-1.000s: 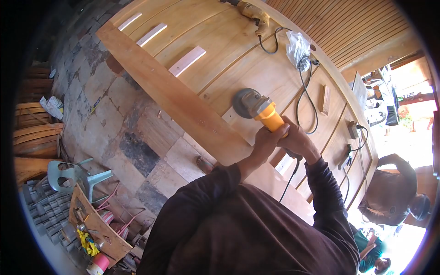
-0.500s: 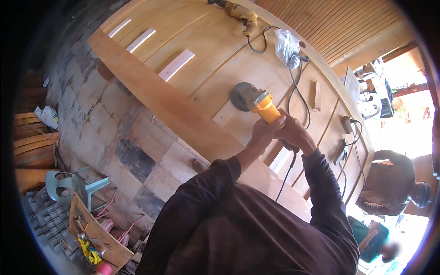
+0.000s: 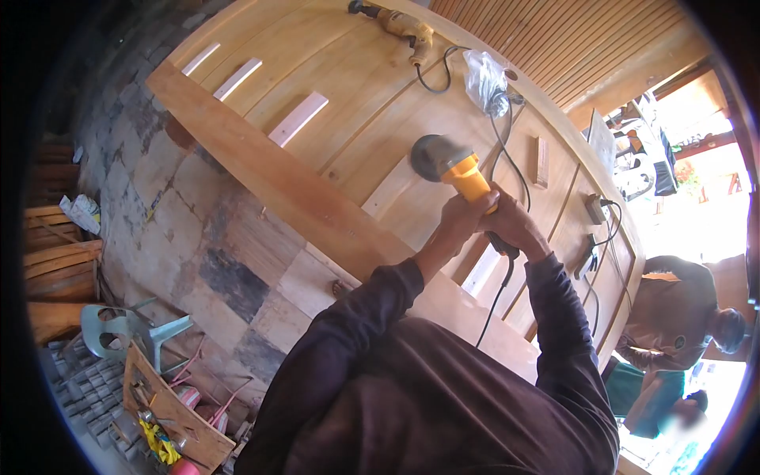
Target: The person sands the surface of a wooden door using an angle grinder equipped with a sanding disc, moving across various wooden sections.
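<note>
A yellow angle grinder [image 3: 469, 177] with a dark round disc is tilted over a large wooden panel [image 3: 372, 158]. My left hand [image 3: 459, 226] is wrapped round the grinder's body. Beside it, my right hand [image 3: 516, 225] grips the rear end, where a black cord runs down past my arm. The disc is at the panel's surface near a pale wooden strip [image 3: 396, 186]; whether it touches I cannot tell. The fingers overlap, so part of the handle is hidden.
A yellow power drill [image 3: 405, 25], a clear plastic bag [image 3: 484, 83], cords and small wood blocks [image 3: 540, 162] lie on the panel. A green plastic chair [image 3: 131, 328] and a wooden tool tray [image 3: 174, 412] are at lower left. Two people [image 3: 673, 317] are at right.
The grinder and both hands have shifted slightly right in the view, and the grinder's head looks more blurred. The panel appears moved a little left. At right, the people have changed posture.
</note>
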Available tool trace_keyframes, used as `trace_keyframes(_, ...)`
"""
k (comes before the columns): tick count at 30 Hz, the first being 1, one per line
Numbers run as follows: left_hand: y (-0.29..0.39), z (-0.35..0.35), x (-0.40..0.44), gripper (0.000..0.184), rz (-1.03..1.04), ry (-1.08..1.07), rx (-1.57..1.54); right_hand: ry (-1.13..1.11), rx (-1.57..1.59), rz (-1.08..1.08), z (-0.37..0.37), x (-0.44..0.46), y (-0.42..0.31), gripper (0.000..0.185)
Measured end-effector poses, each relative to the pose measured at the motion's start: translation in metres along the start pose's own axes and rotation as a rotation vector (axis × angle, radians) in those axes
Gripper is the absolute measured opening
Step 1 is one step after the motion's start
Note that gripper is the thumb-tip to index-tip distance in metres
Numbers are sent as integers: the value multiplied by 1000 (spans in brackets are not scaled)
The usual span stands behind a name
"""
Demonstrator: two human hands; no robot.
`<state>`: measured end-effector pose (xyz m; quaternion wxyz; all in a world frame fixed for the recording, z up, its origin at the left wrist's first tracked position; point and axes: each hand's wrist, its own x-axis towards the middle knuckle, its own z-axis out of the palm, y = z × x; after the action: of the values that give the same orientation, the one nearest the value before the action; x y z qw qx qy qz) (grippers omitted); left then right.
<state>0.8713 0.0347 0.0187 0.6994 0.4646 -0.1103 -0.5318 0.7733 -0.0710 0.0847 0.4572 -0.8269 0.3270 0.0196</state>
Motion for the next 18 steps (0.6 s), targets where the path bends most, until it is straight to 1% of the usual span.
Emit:
trace_keyframes(2, 7, 0, -15, 49, 4, 39, 59, -3, -24, -86, 5, -7, 0, 67)
trace_keyframes(3, 8, -1, -25, 49, 6, 62, 88, -25, -18, -82, 8, -11, -5, 66)
trace_keyframes(6, -16, -15, -41, 45, 34, 135, 61, -72, -42, -92, 20, -28, -26, 65)
trace_keyframes(9, -17, -23, -75, 48, 129, 160, -44, -146, -32, -142, 36, -40, -34, 65)
trace_keyframes(10, -13, -24, -83, 47, 33, 217, -35, -164, -62, -115, 38, -44, -42, 65)
trace_keyframes(13, -23, -35, -94, 47, 46, 211, -99, -250, -85, -62, 44, -49, -59, 64)
trace_keyframes(14, -25, -35, -96, 49, 37, 249, -118, -270, -78, -82, 46, -47, -58, 66)
trace_keyframes(18, -17, -40, -89, 49, 10, 221, -104, -215, -144, -110, 52, -39, -48, 70)
